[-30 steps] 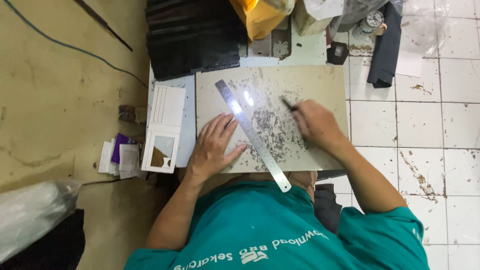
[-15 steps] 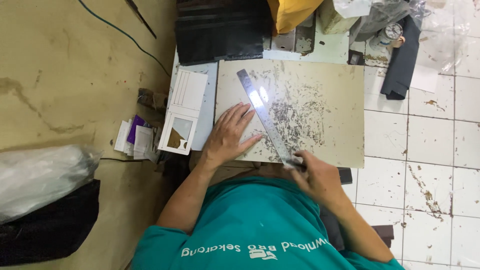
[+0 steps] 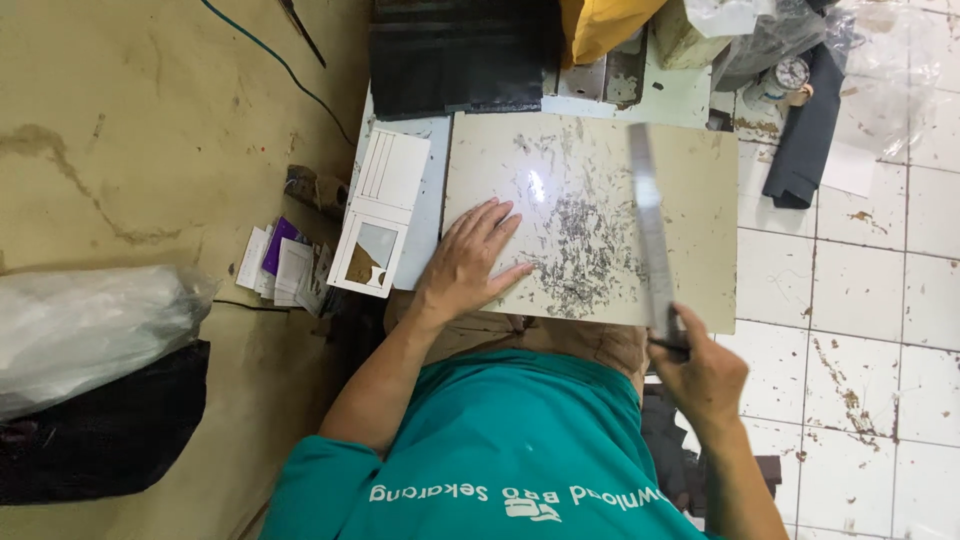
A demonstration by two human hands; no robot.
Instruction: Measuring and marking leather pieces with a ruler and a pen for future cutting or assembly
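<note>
My left hand (image 3: 472,262) lies flat, fingers spread, on the near left part of a scratched beige cutting board (image 3: 690,170). My right hand (image 3: 702,370) is at the board's near right corner, closed around the near end of a long steel ruler (image 3: 648,215) together with a thin dark tool that barely shows. The ruler is lifted and points away from me over the right side of the board.
A white cut-out template (image 3: 382,210) lies left of the board. Small cards and papers (image 3: 285,268) sit on the floor beside it. Black sheet material (image 3: 455,55) and a yellow bag (image 3: 600,25) are beyond the board. A plastic-wrapped bundle (image 3: 80,330) lies far left.
My right hand came from the far middle of the board to the ruler's near end, gripped it, then lifted and swung it to the board's right side. My left hand stayed flat.
</note>
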